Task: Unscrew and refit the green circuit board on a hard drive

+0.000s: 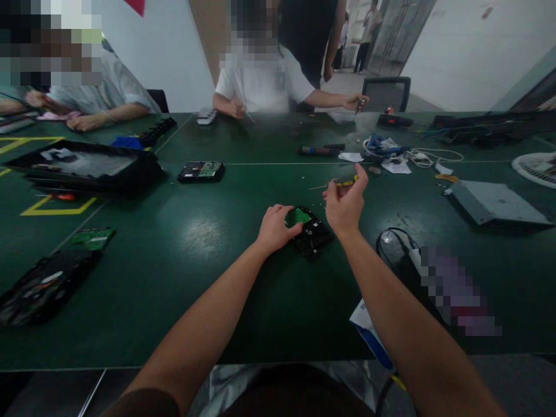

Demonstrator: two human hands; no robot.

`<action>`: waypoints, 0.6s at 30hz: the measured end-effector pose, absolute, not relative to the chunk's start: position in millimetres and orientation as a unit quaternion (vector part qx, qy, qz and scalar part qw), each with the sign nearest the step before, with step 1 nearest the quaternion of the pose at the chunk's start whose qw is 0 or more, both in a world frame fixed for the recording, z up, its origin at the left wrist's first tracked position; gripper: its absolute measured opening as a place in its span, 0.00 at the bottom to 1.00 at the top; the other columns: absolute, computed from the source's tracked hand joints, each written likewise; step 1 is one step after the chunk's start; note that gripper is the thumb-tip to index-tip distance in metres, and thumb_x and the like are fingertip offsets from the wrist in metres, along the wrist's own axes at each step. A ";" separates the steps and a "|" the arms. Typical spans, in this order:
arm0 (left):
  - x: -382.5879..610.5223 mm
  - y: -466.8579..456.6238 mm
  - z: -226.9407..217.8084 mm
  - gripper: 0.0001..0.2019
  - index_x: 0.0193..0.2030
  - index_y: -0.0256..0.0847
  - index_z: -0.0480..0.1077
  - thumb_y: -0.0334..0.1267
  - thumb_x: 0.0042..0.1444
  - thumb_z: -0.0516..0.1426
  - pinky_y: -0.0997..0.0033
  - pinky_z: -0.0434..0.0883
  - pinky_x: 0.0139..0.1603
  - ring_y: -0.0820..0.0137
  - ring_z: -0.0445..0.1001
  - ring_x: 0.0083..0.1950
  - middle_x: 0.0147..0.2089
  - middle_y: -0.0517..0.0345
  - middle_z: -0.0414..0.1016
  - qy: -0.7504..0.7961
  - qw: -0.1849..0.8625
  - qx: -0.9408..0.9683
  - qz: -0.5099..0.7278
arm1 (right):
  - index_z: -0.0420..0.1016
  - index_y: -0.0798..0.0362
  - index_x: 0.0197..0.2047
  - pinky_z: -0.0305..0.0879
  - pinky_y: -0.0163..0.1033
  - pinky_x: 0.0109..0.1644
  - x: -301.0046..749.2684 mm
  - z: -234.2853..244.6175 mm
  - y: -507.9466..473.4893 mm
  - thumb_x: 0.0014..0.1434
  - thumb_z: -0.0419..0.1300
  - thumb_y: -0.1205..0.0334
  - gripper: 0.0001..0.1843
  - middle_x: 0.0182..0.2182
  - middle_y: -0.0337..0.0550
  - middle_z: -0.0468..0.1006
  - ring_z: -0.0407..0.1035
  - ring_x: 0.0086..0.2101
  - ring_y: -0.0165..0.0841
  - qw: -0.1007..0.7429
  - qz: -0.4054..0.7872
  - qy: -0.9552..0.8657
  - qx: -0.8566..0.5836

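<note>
A black hard drive (313,234) with a green circuit board (297,217) lies on the dark green table (195,278) in front of me. My left hand (277,227) rests on its left side, fingers curled over the green board. Raised just above and to the right of the drive, my right hand (346,202) is closed on a thin screwdriver with a yellow handle (343,183), whose shaft points left.
Another hard drive (201,171) lies further back on the left. A black tray (82,168), a loose green board (93,237) and an opened drive (41,286) sit at the left. A grey box (495,202) and cables (399,152) are at the right. Other people sit across the table.
</note>
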State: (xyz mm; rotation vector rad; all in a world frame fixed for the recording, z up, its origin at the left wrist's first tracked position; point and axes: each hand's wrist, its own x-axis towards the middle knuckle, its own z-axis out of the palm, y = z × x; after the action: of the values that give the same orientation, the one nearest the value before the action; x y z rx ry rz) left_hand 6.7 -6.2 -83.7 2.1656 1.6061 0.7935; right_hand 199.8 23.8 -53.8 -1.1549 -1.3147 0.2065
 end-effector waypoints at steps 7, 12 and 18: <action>5.2 -6.4 -82.4 0.29 0.64 0.39 0.73 0.50 0.59 0.64 0.53 0.71 0.62 0.53 0.72 0.60 0.58 0.45 0.76 0.558 0.171 0.761 0.284 | 0.48 0.45 0.73 0.81 0.51 0.38 207.3 -69.7 10.0 0.68 0.61 0.49 0.38 0.42 0.46 0.78 0.78 0.33 0.39 0.639 0.064 -0.590 -0.490; 5.9 -5.8 -83.2 0.30 0.64 0.37 0.72 0.50 0.59 0.64 0.53 0.71 0.62 0.53 0.71 0.60 0.59 0.45 0.75 0.563 0.175 0.757 0.281 | 0.54 0.46 0.69 0.80 0.48 0.38 205.8 -67.8 1.5 0.68 0.62 0.49 0.33 0.38 0.42 0.77 0.77 0.32 0.37 0.633 0.031 -0.600 -0.488; 6.4 -5.4 -84.4 0.29 0.64 0.38 0.73 0.50 0.59 0.65 0.53 0.71 0.62 0.53 0.72 0.60 0.58 0.45 0.76 0.559 0.169 0.761 0.284 | 0.50 0.46 0.72 0.82 0.48 0.43 205.6 -71.3 0.1 0.71 0.58 0.51 0.33 0.44 0.47 0.80 0.81 0.38 0.39 0.614 0.055 -0.635 -0.466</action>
State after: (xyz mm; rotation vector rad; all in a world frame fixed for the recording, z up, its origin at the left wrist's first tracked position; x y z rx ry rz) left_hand 6.4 -5.4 -84.4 2.1626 1.5891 0.8061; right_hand 205.6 0.1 -71.3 -1.0748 -1.4639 0.1265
